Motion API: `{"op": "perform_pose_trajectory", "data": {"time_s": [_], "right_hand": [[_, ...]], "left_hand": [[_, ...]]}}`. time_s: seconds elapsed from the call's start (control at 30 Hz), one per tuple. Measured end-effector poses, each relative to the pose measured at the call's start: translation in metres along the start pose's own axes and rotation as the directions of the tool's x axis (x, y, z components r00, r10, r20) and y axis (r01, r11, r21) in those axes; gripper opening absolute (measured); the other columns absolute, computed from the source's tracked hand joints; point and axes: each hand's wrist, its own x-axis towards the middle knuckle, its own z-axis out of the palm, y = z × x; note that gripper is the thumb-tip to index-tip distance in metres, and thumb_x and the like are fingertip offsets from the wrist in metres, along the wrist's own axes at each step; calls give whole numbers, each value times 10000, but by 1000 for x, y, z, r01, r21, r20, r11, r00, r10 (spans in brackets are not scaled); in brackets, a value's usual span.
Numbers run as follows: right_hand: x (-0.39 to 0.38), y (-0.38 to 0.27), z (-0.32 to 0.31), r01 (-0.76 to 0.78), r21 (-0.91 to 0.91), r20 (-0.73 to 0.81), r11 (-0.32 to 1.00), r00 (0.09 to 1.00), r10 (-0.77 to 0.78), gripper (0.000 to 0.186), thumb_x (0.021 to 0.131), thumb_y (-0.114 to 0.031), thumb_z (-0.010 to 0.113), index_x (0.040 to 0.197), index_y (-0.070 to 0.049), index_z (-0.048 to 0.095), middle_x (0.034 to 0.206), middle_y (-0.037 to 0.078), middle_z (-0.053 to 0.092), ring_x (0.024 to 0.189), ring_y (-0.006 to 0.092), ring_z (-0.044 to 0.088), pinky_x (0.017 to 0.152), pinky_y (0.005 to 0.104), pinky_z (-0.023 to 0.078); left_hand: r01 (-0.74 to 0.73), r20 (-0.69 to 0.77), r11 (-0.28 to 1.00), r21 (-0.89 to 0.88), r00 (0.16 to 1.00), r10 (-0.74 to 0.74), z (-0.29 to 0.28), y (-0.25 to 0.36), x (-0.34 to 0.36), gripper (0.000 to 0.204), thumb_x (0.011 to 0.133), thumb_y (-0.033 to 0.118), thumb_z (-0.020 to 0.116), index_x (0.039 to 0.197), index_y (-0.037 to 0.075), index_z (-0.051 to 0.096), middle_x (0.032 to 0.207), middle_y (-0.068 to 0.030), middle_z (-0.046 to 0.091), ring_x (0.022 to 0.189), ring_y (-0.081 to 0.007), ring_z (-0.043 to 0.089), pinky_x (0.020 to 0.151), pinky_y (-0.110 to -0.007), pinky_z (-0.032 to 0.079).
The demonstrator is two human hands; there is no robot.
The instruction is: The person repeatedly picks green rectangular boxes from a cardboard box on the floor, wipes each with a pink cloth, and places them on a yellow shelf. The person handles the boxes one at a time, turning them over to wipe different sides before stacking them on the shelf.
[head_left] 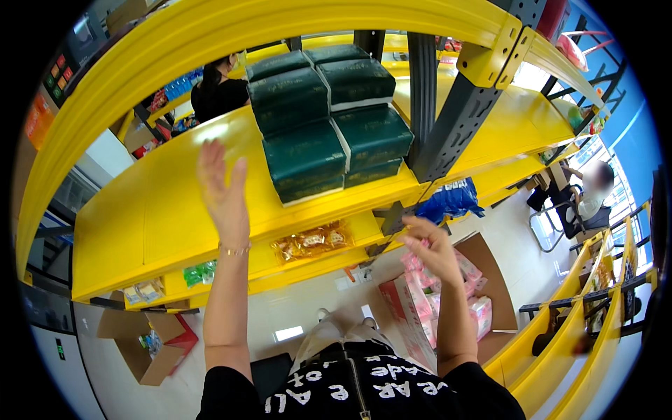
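Dark green tissue packs [305,159] stand stacked in two columns on the yellow shelf [168,210] in front of me. My left hand [225,192] is raised over the shelf, left of the stack, with its fingers stretched and nothing in it. Lower and to the right, my right hand [432,246] hangs in the air beyond the shelf's front edge, its thumb and fingers apart and holding nothing. Below it is an open cardboard box [400,311] of pink-and-white packs [481,315]. A blue package [453,201] lies close to that hand, on a lower shelf.
A dark grey upright post [458,122] rises right of the stack. An orange-brown package [315,241] lies on the lower shelf. Another open box [143,346] sits on the floor at left. One person [218,91] is behind the shelf; another [591,199] sits at far right.
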Motion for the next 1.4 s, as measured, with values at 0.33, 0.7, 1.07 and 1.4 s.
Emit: {"op": "perform_pose_trajectory", "data": {"time_s": [0.33, 0.7, 1.07, 1.4], "right_hand": [[-232, 211, -58, -746, -359, 42, 561, 587, 808, 530, 823, -385, 641, 1202, -17, 595, 792, 97, 725, 736, 216, 712, 728, 358, 537], [-531, 364, -122, -962, -236, -72, 139, 160, 984, 368, 758, -357, 708, 927, -31, 729, 890, 142, 715, 827, 249, 689, 759, 344, 531], [-553, 428, -140, -954, -294, -247, 62, 138, 959, 440, 813, -330, 600, 1192, -107, 591, 1086, 203, 661, 1018, 383, 632, 867, 472, 505], [-325, 583, -164, -479, -807, -194, 346, 767, 611, 898, 769, -262, 706, 1506, -181, 200, 1475, 162, 374, 868, 368, 674, 704, 474, 546]], "left_hand": [[500, -25, 836, 224, 861, -508, -33, -26, -291, 171, 945, 83, 551, 1102, 25, 584, 1075, -49, 629, 980, -125, 590, 815, -248, 471], [854, 503, 254, 453, -10, -864, 107, 30, -509, 233, 947, 154, 601, 1132, 12, 595, 1046, -84, 667, 945, -133, 641, 813, -246, 486], [770, 312, 51, 636, -196, -930, 108, -10, -585, 249, 951, 194, 600, 1140, 33, 602, 1039, -63, 675, 932, -130, 644, 787, -238, 475], [769, 26, -151, 621, -213, -977, 53, -10, -621, 282, 950, 235, 607, 1143, 30, 607, 1038, -69, 687, 927, -154, 658, 798, -264, 490]]}}
